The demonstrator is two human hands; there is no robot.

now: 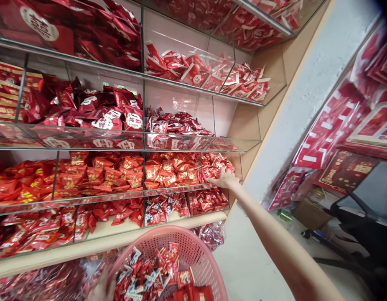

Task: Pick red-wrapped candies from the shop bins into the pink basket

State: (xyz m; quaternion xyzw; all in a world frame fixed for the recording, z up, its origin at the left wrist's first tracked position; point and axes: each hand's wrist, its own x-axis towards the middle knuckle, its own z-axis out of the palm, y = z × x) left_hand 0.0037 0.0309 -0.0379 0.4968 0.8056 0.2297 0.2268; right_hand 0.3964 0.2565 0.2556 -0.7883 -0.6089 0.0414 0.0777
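My right hand [225, 179] reaches into the far right compartment of a glass-fronted shelf. Its fingers are spread and touch or hover just over small red wrapped packets [216, 163]; I cannot tell which. At the lower left, my left hand [100, 287], partly cut off and blurred, grips the side of a pink perforated plastic basket [216, 267]. Inside the basket lie small red and black-and-white packets [143, 274], with larger red packets [193, 293] at the front.
Glass dividers split the shelf [124, 235] into compartments of red packets, among them dark red pouches [105, 119]. Plastic bags of packets [49, 280] lie below. To the right are a grey wall [306, 79], hanging red goods [325, 129] and a black chair [353, 221].
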